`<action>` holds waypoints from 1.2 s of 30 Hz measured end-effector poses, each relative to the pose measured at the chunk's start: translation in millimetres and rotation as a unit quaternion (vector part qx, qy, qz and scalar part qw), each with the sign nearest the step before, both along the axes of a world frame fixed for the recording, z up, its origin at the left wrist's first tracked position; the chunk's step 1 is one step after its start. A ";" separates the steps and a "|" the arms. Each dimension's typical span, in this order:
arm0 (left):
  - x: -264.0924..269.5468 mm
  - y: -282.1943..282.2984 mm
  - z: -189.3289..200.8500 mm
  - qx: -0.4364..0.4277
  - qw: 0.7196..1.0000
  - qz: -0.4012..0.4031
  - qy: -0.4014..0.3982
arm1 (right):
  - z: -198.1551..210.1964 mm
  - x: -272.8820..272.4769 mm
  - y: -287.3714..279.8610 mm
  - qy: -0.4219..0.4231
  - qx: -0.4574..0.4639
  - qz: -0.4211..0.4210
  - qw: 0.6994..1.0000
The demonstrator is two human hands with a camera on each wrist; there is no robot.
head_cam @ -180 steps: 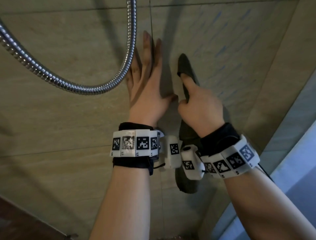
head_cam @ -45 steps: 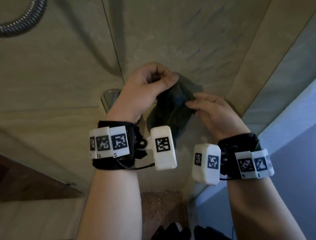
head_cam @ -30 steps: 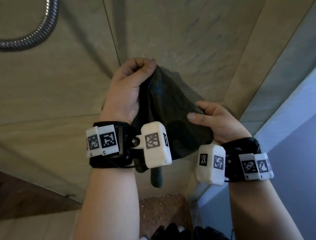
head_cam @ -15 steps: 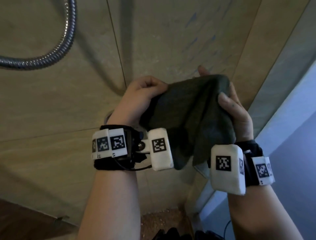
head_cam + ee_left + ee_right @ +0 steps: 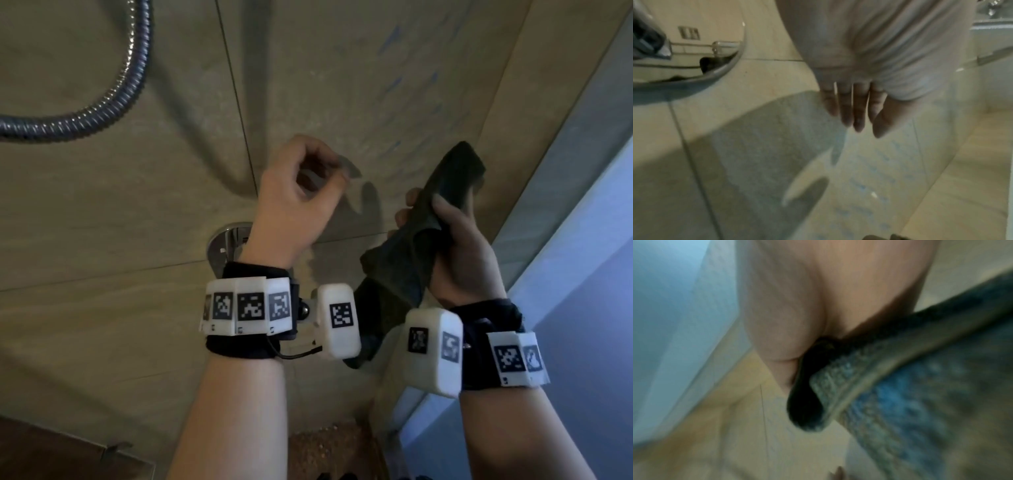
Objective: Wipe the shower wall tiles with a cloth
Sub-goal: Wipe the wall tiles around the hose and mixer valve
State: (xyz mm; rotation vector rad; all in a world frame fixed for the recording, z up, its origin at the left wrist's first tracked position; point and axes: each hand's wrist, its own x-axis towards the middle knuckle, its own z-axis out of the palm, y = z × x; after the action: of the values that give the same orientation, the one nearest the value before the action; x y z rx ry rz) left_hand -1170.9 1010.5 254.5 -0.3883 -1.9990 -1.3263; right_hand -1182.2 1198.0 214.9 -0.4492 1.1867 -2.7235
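Metal shower hose (image 5: 113,92) hangs above chrome fitting (image 5: 224,246)

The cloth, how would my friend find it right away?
Start at the tan tiled wall and go right toward the blue panel. The cloth is the dark, floppy thing gripped in the right hand; the left hand holds nothing.

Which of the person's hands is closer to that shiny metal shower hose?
The left. The left hand hangs empty in front of the tiles, right of the hose. The right hand grips the cloth, farther right.
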 end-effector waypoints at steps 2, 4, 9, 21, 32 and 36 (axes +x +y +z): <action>-1.6 -2.6 -6.4 -0.056 0.991 0.087 0.082 | -5.1 0.9 -7.2 -0.011 0.100 -0.064 0.993; -6.3 -4.6 -13.8 -0.123 0.968 0.174 0.136 | -12.3 0.9 -19.0 0.014 0.240 -0.124 0.963; -17.3 -5.0 -30.7 -0.205 0.926 0.287 0.139 | -53.0 -8.2 -35.1 0.221 0.484 -0.272 0.802; -31.1 -9.4 -54.7 -0.291 0.878 0.378 0.047 | -78.7 -8.6 -76.3 0.225 0.703 -0.205 0.643; -34.7 -8.4 -55.6 -0.300 0.865 0.399 0.054 | -73.8 -16.2 -80.3 0.064 0.756 -0.194 0.622; -34.0 -8.8 -55.1 -0.298 0.866 0.398 0.052 | -62.1 -9.8 -83.2 0.140 0.746 -0.182 0.625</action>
State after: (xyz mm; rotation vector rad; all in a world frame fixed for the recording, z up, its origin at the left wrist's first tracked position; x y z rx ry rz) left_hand -1204.9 1001.7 199.4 0.1124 -2.0835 -0.1615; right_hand -1192.1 1114.8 152.7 -0.3192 3.1421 -0.8604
